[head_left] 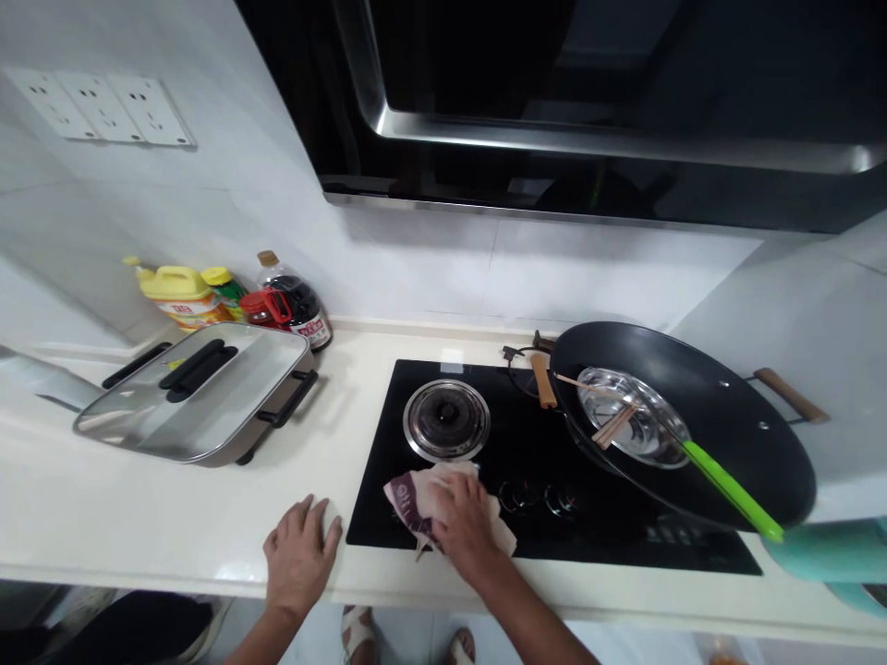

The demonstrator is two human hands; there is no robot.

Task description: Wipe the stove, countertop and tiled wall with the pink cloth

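Observation:
My right hand (466,525) presses on a pale pink cloth (408,499) with a purple printed edge. Hand and cloth lie on the front left part of the black glass gas hob (527,545), just in front of the left burner (447,420). The fingers bear down on the fabric, and their tips are partly hidden in its folds. My left hand (301,554) rests on the white countertop (173,517) left of the hob. Its fingers are spread and it holds nothing. Two control knobs (540,499) sit right of the cloth.
A large black wok (748,462) covers the hob's right side, containing a metal bowl (641,443), chopsticks and a green-handled utensil (735,489). At left stands a lidded electric pan (228,434). Behind it are a yellow jug (180,291) and a dark sauce bottle (297,300). A range hood (554,139) overhangs.

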